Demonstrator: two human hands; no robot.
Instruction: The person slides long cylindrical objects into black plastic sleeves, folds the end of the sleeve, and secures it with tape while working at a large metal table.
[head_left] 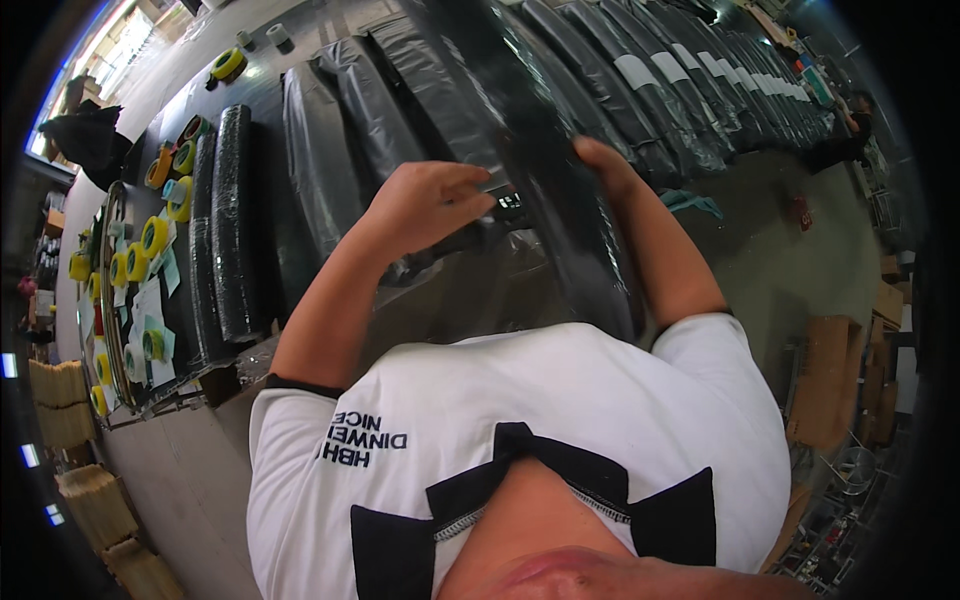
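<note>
The dark roll (565, 205) slanted between the person's hands, its near end by the shirt (520, 375) and its far end out over the packs (325, 150) on the table (265, 190). The left hand (420, 205) had its fingers loosely bent and parted from the thumb, with nothing seen between them, while the right hand (608, 170) lay along the other side, its fingers too hidden to tell their grip. With such uneven support, the glossy wrap could have slipped, swinging the far end into the packs.
</note>
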